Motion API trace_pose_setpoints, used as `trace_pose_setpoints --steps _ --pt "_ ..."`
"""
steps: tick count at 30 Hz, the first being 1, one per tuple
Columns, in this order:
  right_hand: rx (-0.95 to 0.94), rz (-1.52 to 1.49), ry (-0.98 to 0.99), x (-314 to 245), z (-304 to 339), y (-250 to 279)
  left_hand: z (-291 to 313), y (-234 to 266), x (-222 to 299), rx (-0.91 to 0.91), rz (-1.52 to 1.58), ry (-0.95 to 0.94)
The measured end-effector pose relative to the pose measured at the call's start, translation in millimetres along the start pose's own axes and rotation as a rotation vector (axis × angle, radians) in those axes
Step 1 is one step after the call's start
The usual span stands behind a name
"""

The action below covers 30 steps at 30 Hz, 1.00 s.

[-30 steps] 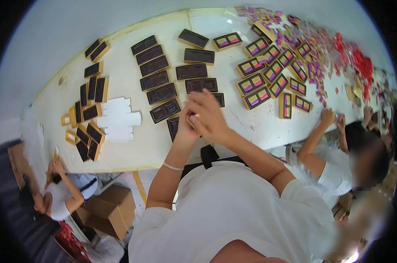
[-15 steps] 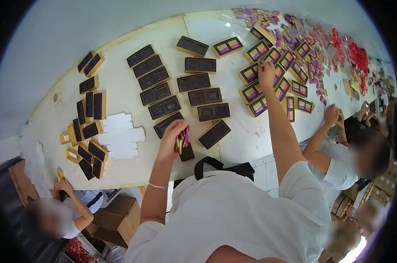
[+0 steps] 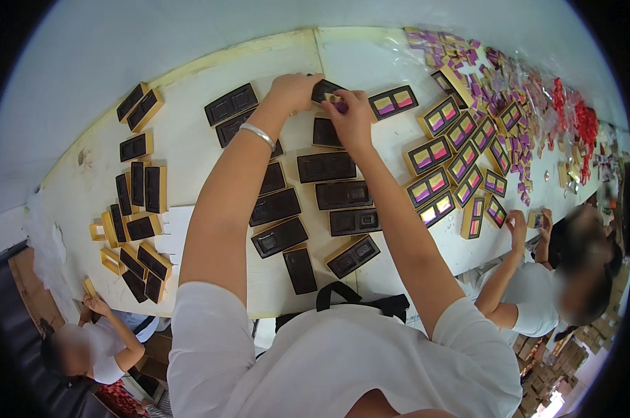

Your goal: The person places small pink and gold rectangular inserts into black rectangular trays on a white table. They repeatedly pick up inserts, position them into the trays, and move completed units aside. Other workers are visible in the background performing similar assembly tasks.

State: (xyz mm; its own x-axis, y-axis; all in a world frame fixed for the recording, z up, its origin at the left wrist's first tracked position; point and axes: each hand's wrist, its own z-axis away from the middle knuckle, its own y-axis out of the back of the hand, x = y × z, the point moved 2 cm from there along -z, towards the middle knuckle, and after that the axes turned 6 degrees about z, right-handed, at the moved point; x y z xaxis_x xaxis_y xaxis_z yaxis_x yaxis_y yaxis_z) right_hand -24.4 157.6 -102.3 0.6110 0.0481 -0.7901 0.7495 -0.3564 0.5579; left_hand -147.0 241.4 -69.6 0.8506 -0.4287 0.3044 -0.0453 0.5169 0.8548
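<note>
At the far middle of the table, my left hand curls round the left end of a gold box with a black insert. Its fingertips are partly hidden, and I cannot tell whether anything else is in that palm. My right hand is closed in a pinch over the same box, on a small gold and purple piece at the insert. Below my hands runs a column of similar boxes with black inserts. Just right of my right hand lies a box holding pink, purple and yellow pieces.
More filled boxes cluster at right, before a heap of small purple and gold pieces and red material. At left are black-insert boxes and white card. Co-workers sit at the left and right.
My left hand, which held gold and purple pieces near the front edge, has moved to the far middle box. My right hand has come left from the filled boxes to that box.
</note>
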Motion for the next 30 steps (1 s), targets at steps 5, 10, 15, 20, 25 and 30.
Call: trace_pose_setpoints --steps 5,10,15,20,25,30 --pt "-0.131 0.166 0.168 -4.0 0.4 -26.0 24.3 -25.3 -12.9 0.016 0.407 0.037" --pt "-0.241 0.029 0.338 5.9 10.9 -24.1 56.2 -51.6 -29.0 -0.004 0.914 0.197" --pt "-0.404 -0.057 0.359 4.2 4.2 -29.4 60.1 -60.4 -29.9 0.090 0.868 0.191" --pt "-0.437 0.256 0.598 -6.4 -11.1 -36.3 59.4 -61.4 -30.6 0.148 0.875 0.163" --pt "-0.301 0.037 0.412 -7.5 -5.2 -19.7 89.7 -47.7 -22.2 0.229 1.658 0.344" --pt "-0.420 -0.388 0.133 -60.8 45.7 10.7 111.2 -69.8 -5.2 0.333 2.201 0.235"
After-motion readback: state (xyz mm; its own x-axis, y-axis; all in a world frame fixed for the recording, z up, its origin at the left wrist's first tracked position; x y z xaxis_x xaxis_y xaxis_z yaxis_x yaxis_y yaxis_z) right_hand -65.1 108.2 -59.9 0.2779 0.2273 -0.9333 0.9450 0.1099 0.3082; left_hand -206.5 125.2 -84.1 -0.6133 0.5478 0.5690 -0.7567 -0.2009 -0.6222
